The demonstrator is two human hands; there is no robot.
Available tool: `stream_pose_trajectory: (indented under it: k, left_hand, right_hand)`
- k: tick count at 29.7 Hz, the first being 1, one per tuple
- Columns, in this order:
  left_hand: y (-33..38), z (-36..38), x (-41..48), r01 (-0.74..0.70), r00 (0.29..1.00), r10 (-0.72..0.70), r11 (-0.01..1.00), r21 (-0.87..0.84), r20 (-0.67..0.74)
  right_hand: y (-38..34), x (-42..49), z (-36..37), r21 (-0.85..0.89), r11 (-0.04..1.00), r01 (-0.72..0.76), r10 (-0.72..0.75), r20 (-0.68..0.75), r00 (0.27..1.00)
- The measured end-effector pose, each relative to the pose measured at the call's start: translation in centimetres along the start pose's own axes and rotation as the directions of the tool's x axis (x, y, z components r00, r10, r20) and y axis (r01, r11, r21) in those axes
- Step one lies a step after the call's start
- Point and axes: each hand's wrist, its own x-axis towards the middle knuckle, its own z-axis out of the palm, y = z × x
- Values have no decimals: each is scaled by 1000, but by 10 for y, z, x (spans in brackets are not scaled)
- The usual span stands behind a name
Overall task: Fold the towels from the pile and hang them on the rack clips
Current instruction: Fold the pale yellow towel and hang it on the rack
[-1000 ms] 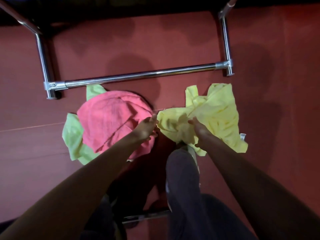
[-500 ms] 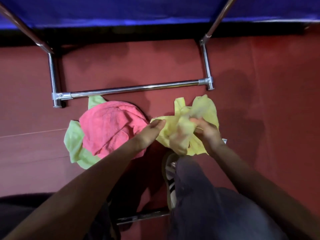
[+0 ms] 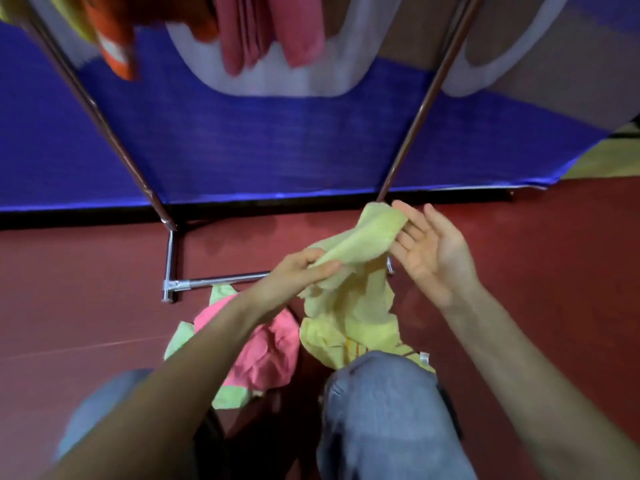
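Note:
A yellow towel (image 3: 353, 292) hangs crumpled in the air in front of me. My left hand (image 3: 298, 275) pinches its upper edge between thumb and fingers. My right hand (image 3: 429, 251) is palm up with fingers spread, and the towel's top corner rests on its fingertips. Below on the red floor lies the pile: a pink towel (image 3: 266, 348) on top of a light green towel (image 3: 180, 341). The metal rack (image 3: 214, 281) stands just behind, with pink towels (image 3: 270, 32) and an orange one (image 3: 114, 39) hanging at the top.
A blue and white banner (image 3: 277, 143) hangs behind the rack, whose two slanted poles (image 3: 415, 129) rise in front of it. My knees in blue jeans (image 3: 384, 410) fill the bottom of the view. Red floor (image 3: 554, 271) spreads to both sides.
Both hands lifted the yellow towel off the floor and raised it. My view tilted up, bringing in the banner and hanging towels. My right hand opened from a closed grasp.

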Motion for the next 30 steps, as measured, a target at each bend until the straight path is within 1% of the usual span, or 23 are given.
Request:
stream_pose_trajectory:
  k: [1, 2, 5, 7, 8, 9, 11, 12, 14, 16, 17, 19, 20, 22, 27, 30]
  left_hand:
    - [7, -4, -4, -19, 1000, 18, 998, -65, -6]
    - [22, -5, -14, -68, 997, 64, 991, -114, -40]
    - [75, -10, -43, -233, 964, 198, 950, -207, -178]
    - [110, -10, -67, -330, 929, 288, 930, -166, -233]
    - [129, -9, -81, -380, 904, 348, 920, -93, -249]
    - [144, -7, -87, -416, 886, 389, 907, -62, -253]
    - [171, -2, -110, -475, 850, 476, 878, 63, -225]
    - [182, 2, -123, -479, 846, 499, 866, 146, -187]
    - [194, 8, -137, -454, 864, 495, 844, 286, -90]
    - [200, 14, -152, -415, 891, 454, 829, 375, -15]
    - [200, 16, -156, -406, 898, 440, 829, 383, -1]
    - [207, 19, -172, -391, 905, 425, 817, 424, 15]
    - [211, 26, -188, -387, 904, 426, 797, 464, 24]
    - [215, 27, -195, -364, 916, 399, 779, 510, 44]
    - [216, 38, -214, -323, 931, 360, 744, 585, 57]
    - [210, 40, -216, -303, 942, 329, 760, 575, 62]
  right_hand:
    - [-4, -4, 3, 10, 1000, 11, -11, 0, 1000]
    - [-11, -15, 10, 15, 999, 47, -47, 21, 999]
    - [-26, -42, 32, -18, 991, 129, -127, 74, 989]
    - [-30, -66, 49, -49, 985, 165, -158, 122, 980]
    - [-30, -77, 59, -86, 978, 192, -177, 152, 972]
    - [-29, -82, 64, -142, 968, 206, -182, 169, 969]
    - [-29, -103, 78, -258, 930, 261, -211, 205, 956]
    - [-31, -116, 86, -306, 899, 313, -243, 245, 939]
    - [-36, -128, 101, -357, 843, 402, -297, 314, 902]
    - [-43, -144, 118, -373, 792, 484, -334, 398, 854]
    - [-45, -147, 124, -388, 764, 516, -337, 443, 831]
    - [-49, -162, 137, -432, 685, 587, -340, 523, 781]
    - [-50, -178, 139, -452, 628, 633, -350, 562, 749]
    - [-50, -184, 143, -494, 563, 662, -336, 595, 730]
    - [-50, -206, 141, -507, 465, 726, -353, 646, 677]
    - [-50, -212, 140, -540, 334, 773, -339, 696, 633]
